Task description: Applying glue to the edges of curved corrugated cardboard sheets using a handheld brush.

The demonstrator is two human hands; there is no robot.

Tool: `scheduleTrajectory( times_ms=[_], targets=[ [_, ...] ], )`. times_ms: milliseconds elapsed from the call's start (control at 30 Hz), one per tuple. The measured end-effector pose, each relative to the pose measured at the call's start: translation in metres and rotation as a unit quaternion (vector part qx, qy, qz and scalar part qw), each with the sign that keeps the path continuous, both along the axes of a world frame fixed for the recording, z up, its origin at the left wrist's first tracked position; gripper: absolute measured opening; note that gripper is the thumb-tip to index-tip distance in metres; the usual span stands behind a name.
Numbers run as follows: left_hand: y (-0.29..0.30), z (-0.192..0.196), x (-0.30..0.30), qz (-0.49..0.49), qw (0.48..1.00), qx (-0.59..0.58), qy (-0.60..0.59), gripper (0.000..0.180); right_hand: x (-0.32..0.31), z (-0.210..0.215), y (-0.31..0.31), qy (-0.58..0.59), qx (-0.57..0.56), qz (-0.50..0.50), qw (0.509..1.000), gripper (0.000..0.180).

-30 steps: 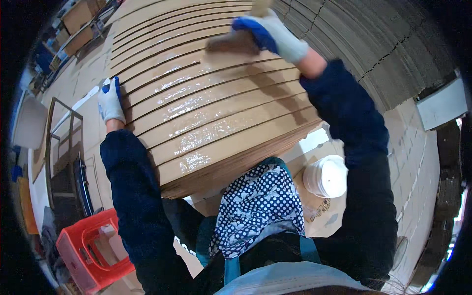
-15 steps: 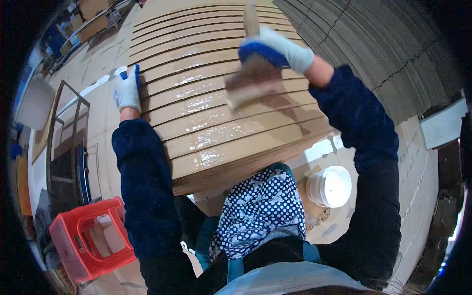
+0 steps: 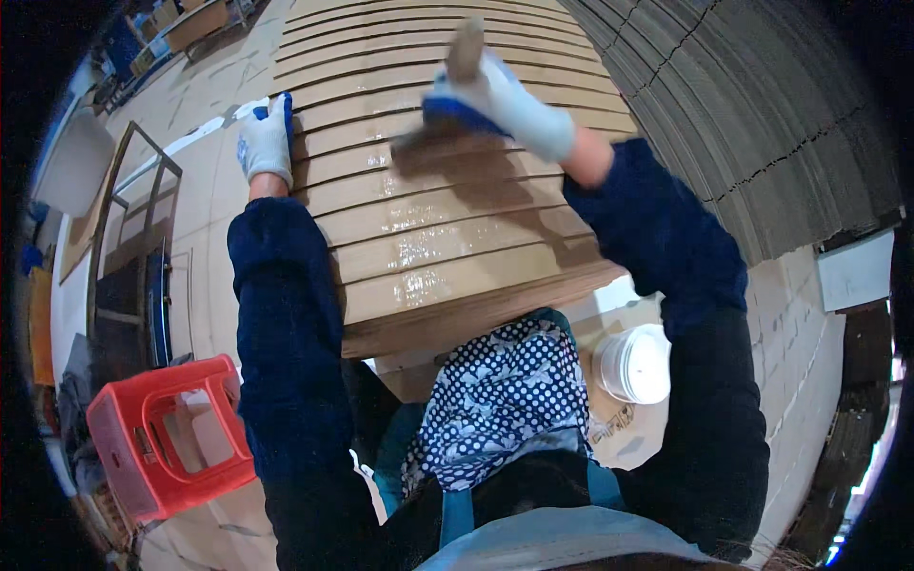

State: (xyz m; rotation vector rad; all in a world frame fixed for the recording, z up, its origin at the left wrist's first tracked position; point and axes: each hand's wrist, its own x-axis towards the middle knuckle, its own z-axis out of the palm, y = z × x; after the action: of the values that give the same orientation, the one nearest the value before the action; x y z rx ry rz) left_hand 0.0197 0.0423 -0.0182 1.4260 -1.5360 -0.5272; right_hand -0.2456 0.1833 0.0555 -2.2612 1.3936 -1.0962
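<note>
A fanned stack of brown cardboard sheets (image 3: 447,238) lies in front of me, its staggered edges shiny with wet glue. My right hand (image 3: 495,95), in a white and blue glove, grips a wooden-handled brush (image 3: 447,114) whose bristles rest on the stepped edges near the middle. My left hand (image 3: 265,143), gloved the same way, presses flat on the stack's left edge and holds nothing.
A white bucket (image 3: 636,364) stands at the lower right beside my body. A red plastic stool (image 3: 171,433) sits at the lower left. A metal frame (image 3: 129,247) stands on the left. Tall piles of grey-brown cardboard (image 3: 752,124) rise on the right.
My right hand has drawn the brush down the stepped edges toward me and to the left. My left hand has stayed on the stack's left edge.
</note>
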Motion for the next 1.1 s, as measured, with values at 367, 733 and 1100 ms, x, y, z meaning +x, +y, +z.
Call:
scheduleTrajectory(
  times_ms=[367, 733, 1100],
  targets=[
    [-0.017, -0.012, 0.01, -0.011, 0.994, 0.026, -0.102, 0.06, 0.044, 0.037, 0.043, -0.08, 0.031, -0.035, 0.996, 0.024],
    [-0.018, -0.019, 0.004, 0.028, 0.994, -0.048, -0.098, 0.054, 0.048, -0.028, 0.144, 0.088, -0.122, -0.042, 0.988, 0.017],
    [-0.034, -0.022, 0.008, -0.004, 0.991, -0.005, -0.135, 0.059, -0.034, -0.022, 0.127, 0.135, -0.163, -0.094, 0.973, 0.021]
  ],
)
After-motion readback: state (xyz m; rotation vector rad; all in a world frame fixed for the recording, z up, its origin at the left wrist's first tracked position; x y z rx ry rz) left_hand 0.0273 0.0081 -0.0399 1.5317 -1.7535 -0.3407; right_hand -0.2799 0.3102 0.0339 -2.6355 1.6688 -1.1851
